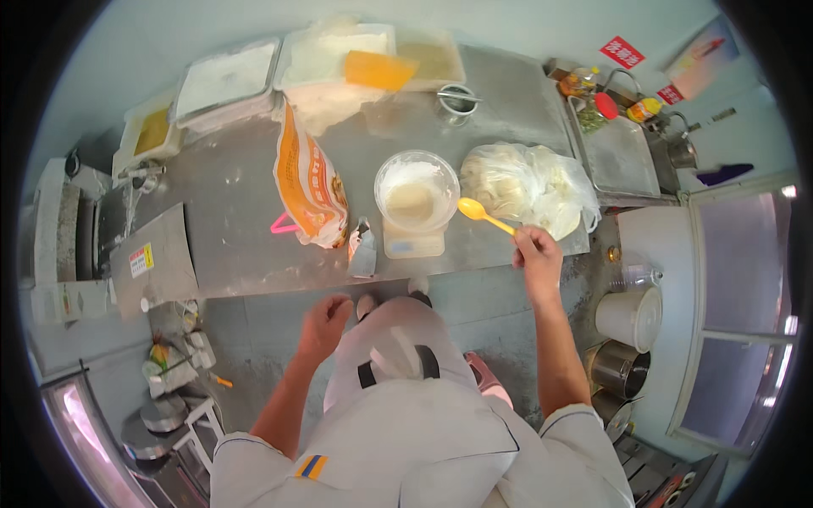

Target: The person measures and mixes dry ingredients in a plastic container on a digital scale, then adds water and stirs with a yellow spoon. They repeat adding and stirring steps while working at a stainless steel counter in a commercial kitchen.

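Observation:
My right hand (538, 257) grips the handle of a yellow plastic spoon (475, 209), whose bowl is beside the rim of a round clear tub (417, 189). White powder and a beige powder lie in the tub, which rests on a small kitchen scale (414, 244). My left hand (327, 324) hangs in front of the steel table's edge with its fingers curled, and no object shows in it. An orange and white printed bag (311, 184) stands left of the tub. Between bag and scale is a small opened packet (362, 251).
Tied plastic bags of pale contents (527, 181) lie right of the tub. Behind are a steel pot (456, 105), white bins (225, 82) and an orange scraper (380, 70). A metal tray (619, 152) holds a red-lidded jar at right. A metal sheet (162, 254) lies at the table's left.

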The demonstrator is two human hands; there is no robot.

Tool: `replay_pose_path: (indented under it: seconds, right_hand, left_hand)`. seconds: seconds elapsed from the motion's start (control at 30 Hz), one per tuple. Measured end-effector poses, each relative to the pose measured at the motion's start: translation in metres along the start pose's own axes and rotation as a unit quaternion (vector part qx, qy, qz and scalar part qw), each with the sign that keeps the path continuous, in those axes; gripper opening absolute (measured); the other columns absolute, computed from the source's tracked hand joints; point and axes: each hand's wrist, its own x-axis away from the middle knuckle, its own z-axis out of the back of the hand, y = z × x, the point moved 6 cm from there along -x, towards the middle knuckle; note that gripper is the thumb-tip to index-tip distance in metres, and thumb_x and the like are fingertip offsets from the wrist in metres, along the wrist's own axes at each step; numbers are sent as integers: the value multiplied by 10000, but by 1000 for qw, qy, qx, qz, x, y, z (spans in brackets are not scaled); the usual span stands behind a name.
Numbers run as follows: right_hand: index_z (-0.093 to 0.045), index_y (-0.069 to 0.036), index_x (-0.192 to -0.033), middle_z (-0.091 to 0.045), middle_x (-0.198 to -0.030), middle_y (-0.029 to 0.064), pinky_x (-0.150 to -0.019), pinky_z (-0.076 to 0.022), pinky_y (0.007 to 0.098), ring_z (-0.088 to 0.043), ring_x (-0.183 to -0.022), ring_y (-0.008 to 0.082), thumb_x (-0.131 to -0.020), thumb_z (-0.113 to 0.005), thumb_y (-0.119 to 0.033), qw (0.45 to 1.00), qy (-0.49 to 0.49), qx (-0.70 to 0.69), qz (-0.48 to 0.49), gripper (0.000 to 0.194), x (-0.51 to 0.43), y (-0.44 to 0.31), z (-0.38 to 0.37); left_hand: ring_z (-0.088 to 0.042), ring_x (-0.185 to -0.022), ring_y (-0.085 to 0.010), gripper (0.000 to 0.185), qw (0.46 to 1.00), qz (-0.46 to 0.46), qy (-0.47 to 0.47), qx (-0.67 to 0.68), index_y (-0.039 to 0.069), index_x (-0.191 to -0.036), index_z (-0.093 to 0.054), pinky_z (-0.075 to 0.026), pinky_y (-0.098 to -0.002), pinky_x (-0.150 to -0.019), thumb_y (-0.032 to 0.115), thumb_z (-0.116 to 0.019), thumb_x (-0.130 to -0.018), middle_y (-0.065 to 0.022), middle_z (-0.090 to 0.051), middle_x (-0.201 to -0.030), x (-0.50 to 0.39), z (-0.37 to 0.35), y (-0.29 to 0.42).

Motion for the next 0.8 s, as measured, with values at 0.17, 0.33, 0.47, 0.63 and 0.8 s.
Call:
replay_pose_path:
  seconds: [0.17,0.33,0.47,0.63,0.8]
  right_hand:
    - [-716,-41,-989,-696,-806,66,-609,-498,308,-628,-661,165,-957,-674,-120,950,-118,245,155,95,-81,-32,-74]
    - [-717,-92,-996,-707,-864,109,-700,-535,405,-679,-788,311,-917,-655,-108,839,-187,421,290,101,-120,-42,-131]
    - [-704,-106,-948,-715,-896,88,-719,-532,429,-676,-841,330,-908,-639,-122,793,-218,487,296,78,-128,-35,-149]
    - [-700,-111,-935,-712,-886,73,-713,-527,429,-679,-833,315,-896,-651,-125,781,-217,505,295,64,-132,-33,-159]
    - [-718,-106,-972,-711,-885,86,-711,-532,427,-682,-813,314,-893,-667,-117,799,-206,481,297,94,-127,-38,-155]
  left_hand:
    - [-543,-720,-65,233,990,27,114,80,-36,-1119,-694,-474,-243,-654,154,-664,-988,4,-637,-797,10,-8,52]
    - [-528,-712,-56,230,977,37,196,68,-37,-1134,-688,-460,-233,-636,141,-666,-989,7,-630,-808,12,-21,62]
    - [-527,-713,-61,228,970,18,242,31,-31,-1140,-684,-462,-236,-634,126,-678,-975,-1,-643,-847,9,-24,59]
    - [-526,-719,-102,239,956,-47,286,-45,-6,-1125,-674,-470,-262,-648,81,-726,-908,-37,-630,-886,-4,-16,69]
    - [-554,-780,-177,319,957,-82,269,-70,21,-1134,-667,-495,-302,-691,68,-769,-836,-82,-630,-1011,-15,-13,79]
